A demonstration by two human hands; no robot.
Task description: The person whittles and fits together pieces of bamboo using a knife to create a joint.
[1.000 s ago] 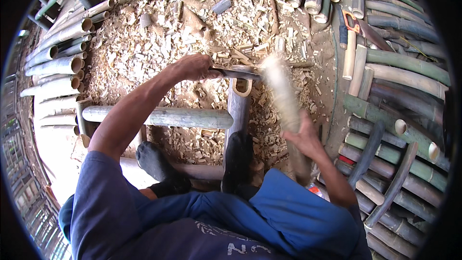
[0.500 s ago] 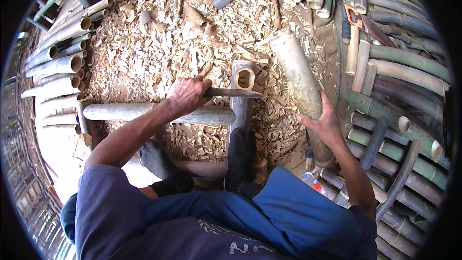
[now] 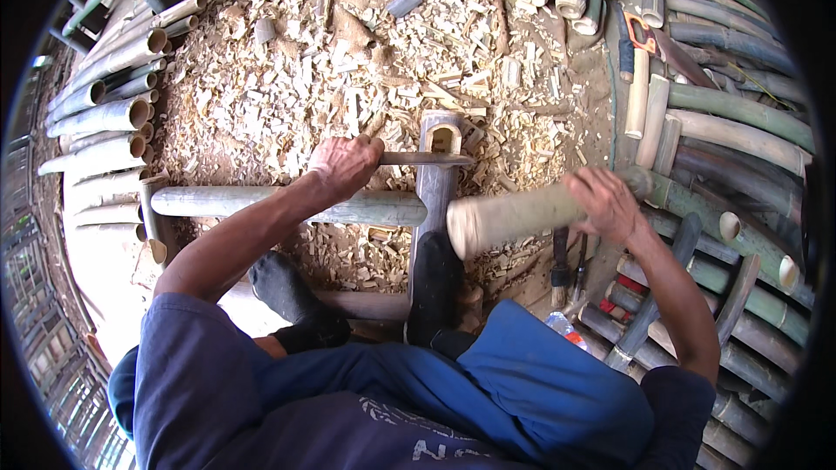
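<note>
My left hand is closed around a knife, its handle hidden in the fist. The dark knife blade lies crosswise over a bamboo post, at the lower edge of an opening cut near its end. In my right hand is a thick, pale bamboo club. The club lies nearly level, its wide end pointing left and apart from the blade. A horizontal bamboo pole meets the post from the left. My black-covered foot is against the post's lower part.
Wood chips cover the ground ahead. Bamboo lengths are stacked at the left, with more bamboo at the right. An orange-handled saw lies at the upper right. A brush and a plastic bottle are near my right knee.
My right hand has swung the club from pointing away from me to lying nearly level, its wide end toward the post. The knife blade has shifted slightly upward; my left hand stays nearly in place.
</note>
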